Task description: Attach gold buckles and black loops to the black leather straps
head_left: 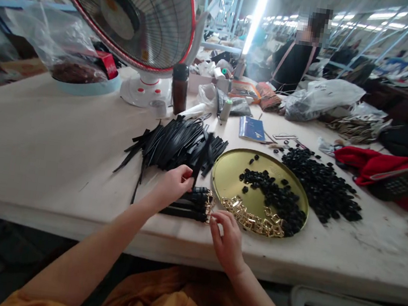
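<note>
My left hand (173,185) pinches one black strap at the near edge of a heap of black straps (175,144). Beside it lie a few finished straps (189,205) with gold ends. My right hand (228,239) touches the gold end of one of them with its fingertips, next to a pile of gold metal buckles (251,218). The buckles sit in a round gold tray (229,174) that also holds small black pieces (277,195).
More black pieces (322,183) are heaped right of the tray. A large fan (133,8), a dark bottle (179,88), a blue booklet (252,128), plastic bags and red cloth (371,162) crowd the far side. Another person (299,55) sits across the table.
</note>
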`<state>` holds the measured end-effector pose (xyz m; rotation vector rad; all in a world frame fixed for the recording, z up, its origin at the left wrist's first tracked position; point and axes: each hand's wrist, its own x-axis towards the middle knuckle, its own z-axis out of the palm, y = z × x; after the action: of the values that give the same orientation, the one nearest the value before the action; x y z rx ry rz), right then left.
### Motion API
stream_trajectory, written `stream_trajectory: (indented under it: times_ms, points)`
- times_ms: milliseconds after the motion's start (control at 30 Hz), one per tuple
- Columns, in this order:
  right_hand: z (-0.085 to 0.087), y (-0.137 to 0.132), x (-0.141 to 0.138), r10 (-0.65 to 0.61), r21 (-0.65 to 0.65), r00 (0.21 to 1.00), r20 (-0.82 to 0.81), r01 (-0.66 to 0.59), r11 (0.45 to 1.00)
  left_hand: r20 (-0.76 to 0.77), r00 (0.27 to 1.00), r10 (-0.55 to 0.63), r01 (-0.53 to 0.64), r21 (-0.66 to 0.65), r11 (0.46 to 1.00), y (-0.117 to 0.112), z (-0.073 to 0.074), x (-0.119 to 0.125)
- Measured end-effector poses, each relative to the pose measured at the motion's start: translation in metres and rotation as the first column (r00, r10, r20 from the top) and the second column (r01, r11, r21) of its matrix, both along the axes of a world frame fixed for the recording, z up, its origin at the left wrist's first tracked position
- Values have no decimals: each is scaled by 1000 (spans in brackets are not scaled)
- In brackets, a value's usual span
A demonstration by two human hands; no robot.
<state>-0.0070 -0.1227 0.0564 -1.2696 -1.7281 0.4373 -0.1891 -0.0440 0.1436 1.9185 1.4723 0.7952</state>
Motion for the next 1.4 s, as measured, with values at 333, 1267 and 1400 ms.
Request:
stream_trajectory:
  times_ms: [333,1267,1400]
  points:
    - [41,-46,24,-3,-418,753,-657,-362,833,668,709,226,245,-534,810,-143,-28,49]
    - [21,105,105,-207,-196,871,446,321,927,726,563,395,518,-682,517,-64,-17,59]
    - [23,82,121,-191,-214,826,530,348,913,736,546,401,548,-675,494,-67,-15,60]
